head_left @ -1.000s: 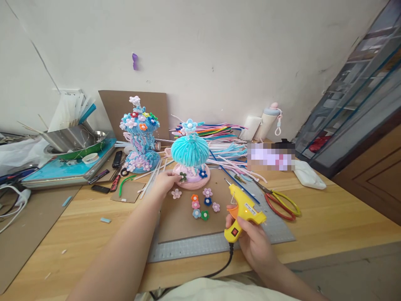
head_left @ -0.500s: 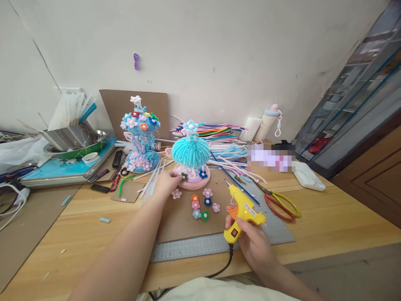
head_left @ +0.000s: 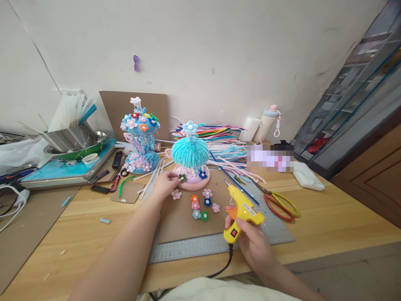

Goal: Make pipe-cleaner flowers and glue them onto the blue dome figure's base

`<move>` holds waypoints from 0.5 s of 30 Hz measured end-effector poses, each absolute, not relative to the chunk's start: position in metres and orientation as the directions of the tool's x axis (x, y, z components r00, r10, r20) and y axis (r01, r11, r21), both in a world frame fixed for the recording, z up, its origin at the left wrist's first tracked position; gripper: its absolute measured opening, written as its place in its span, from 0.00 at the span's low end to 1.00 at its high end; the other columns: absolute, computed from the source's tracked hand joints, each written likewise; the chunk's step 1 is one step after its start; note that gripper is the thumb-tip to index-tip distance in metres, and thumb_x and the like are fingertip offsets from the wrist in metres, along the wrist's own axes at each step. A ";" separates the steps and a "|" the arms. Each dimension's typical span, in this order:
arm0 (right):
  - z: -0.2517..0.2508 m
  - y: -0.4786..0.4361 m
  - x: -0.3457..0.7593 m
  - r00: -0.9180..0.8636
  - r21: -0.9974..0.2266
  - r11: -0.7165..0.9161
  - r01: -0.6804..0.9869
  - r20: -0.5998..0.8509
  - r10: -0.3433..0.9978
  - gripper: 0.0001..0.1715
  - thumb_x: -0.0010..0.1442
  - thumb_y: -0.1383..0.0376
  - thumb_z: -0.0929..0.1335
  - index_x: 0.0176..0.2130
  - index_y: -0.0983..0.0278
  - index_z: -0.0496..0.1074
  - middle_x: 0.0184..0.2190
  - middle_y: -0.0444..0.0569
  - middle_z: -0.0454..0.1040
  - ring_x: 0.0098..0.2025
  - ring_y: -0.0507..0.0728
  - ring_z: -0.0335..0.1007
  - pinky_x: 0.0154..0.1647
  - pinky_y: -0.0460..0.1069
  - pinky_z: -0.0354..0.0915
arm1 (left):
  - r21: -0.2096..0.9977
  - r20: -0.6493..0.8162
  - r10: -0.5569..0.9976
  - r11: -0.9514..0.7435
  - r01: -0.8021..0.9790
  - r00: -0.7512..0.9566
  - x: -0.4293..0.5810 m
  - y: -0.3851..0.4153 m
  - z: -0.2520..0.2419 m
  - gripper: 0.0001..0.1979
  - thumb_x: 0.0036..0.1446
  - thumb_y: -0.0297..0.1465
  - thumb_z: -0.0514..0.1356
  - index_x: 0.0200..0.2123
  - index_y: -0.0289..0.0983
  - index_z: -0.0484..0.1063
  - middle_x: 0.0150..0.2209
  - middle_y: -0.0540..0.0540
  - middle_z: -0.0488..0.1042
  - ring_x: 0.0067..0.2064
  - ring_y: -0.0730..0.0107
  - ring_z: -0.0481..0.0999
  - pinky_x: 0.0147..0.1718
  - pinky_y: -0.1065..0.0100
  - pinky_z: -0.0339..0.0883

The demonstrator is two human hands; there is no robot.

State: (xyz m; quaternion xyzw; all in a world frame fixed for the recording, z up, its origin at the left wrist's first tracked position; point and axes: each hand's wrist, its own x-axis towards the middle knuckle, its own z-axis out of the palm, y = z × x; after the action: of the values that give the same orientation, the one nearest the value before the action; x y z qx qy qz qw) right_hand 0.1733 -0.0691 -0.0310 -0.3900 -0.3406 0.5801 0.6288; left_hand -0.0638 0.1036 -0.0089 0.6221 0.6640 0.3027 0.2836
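Observation:
My left hand (head_left: 166, 184) pinches a dark green flower (head_left: 182, 178) against the pink base (head_left: 196, 183) of a fuzzy pipe-cleaner jellyfish (head_left: 190, 151) with a turquoise cap. A dark blue flower (head_left: 202, 174) sits on the right of that base. In my right hand (head_left: 252, 240) is a yellow hot glue gun (head_left: 242, 211), its nozzle pointing up and left, away from the jellyfish. Several small flowers lie on the cardboard between my hands, among them an orange one (head_left: 194, 198), a green one (head_left: 204, 215) and, nearer my left hand, a pale pink one (head_left: 176, 194).
Behind left stands a second, flower-covered jellyfish (head_left: 140, 138). Bundles of pipe cleaners (head_left: 225, 150) lie behind the turquoise one. Scissors (head_left: 283, 205) with red and yellow handles rest at the right. A metal bowl (head_left: 67, 136) stands at the left; a black cord (head_left: 227, 263) trails from the glue gun.
My left fingers have shifted back slightly from the base, so more of the dark green flower shows. The right hand and glue gun hold nearly the same place.

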 end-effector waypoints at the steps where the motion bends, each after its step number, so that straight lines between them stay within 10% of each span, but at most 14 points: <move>1: -0.031 -0.069 0.173 0.095 -0.884 0.026 -0.466 -0.021 0.995 0.15 0.55 0.59 0.68 0.42 0.61 0.70 0.28 0.47 0.71 0.32 0.55 0.62 0.31 0.48 0.59 | 0.743 0.010 0.998 0.037 0.669 -0.066 -0.066 0.103 -0.009 0.12 0.43 0.37 0.63 0.32 0.38 0.74 0.27 0.49 0.76 0.30 0.68 0.74 0.27 0.72 0.61; 15: -0.032 -0.069 0.173 0.085 -0.886 0.021 -0.463 -0.021 0.996 0.14 0.56 0.59 0.68 0.43 0.60 0.71 0.29 0.46 0.72 0.32 0.55 0.63 0.33 0.48 0.59 | 0.505 0.257 0.966 -0.144 0.851 0.010 -0.053 0.088 0.003 0.07 0.49 0.37 0.61 0.31 0.41 0.76 0.38 0.46 0.77 0.46 0.58 0.70 0.45 0.64 0.57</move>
State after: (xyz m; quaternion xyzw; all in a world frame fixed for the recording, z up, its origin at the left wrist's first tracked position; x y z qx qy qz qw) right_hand 0.1730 -0.0692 -0.0325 -0.3879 -0.3438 0.5824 0.6261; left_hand -0.0533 0.0877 0.0034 0.7032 0.6461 0.2781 0.1036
